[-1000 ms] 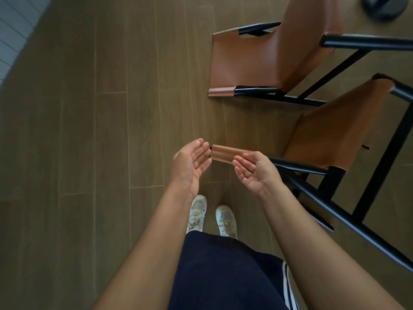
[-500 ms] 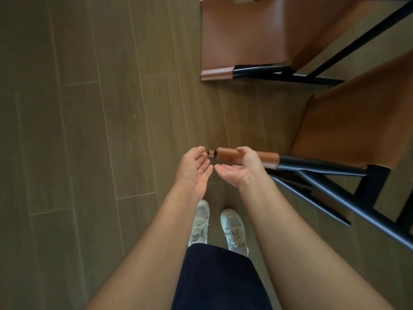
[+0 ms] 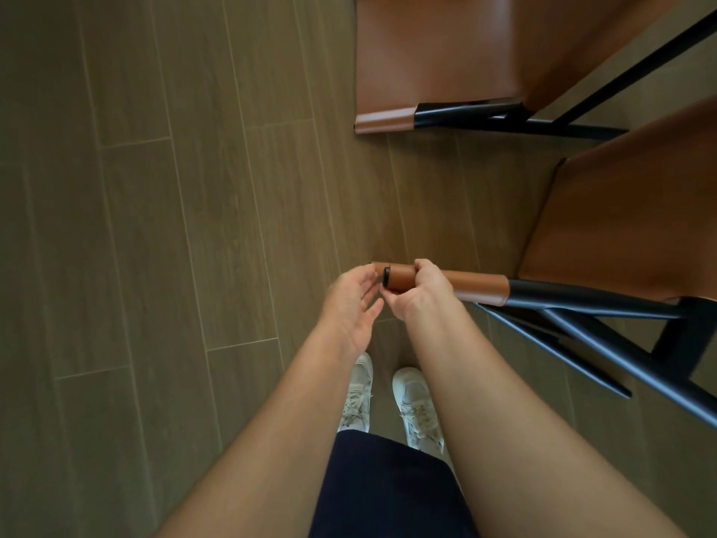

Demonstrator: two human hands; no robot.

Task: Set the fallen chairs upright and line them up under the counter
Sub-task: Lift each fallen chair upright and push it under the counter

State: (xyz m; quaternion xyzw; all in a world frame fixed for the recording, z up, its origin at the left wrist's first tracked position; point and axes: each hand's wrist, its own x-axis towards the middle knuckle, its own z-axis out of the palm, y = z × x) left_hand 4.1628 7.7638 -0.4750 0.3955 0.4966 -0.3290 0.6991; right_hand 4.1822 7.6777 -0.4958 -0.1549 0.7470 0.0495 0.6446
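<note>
Centre of frame: the nearer chair (image 3: 620,227) is held by the right hand (image 3: 426,283), whose fingers and thumb are curled round the leather-wrapped rail (image 3: 481,287) close to its free end. A black end cap (image 3: 387,276) is seen on that end. The left hand (image 3: 349,304) is held just beside the cap, palm turned toward it, fingers spread and relaxed; whether the fingertips touch the cap cannot be told.

Right side of frame: the nearer chair's tan leather panel is seen at a tilt, and black frame bars (image 3: 605,343) are run from the rail toward the lower right corner.

Upper right of frame: the farther chair (image 3: 446,52) is seen apart from the nearer one, with its tan leather panel turned toward the camera. Its own wrapped rail end (image 3: 384,124) is pointed left, and its black tubes are angled toward the right edge. It appears to be lying on its side.

Room: the floor (image 3: 155,227) is laid in long brown wood-grain planks with thin pale joints. White laced shoes (image 3: 357,398) are planted side by side at lower centre, below the hands. A dark navy garment (image 3: 388,487) is seen at the bottom edge, between the two bare forearms.
</note>
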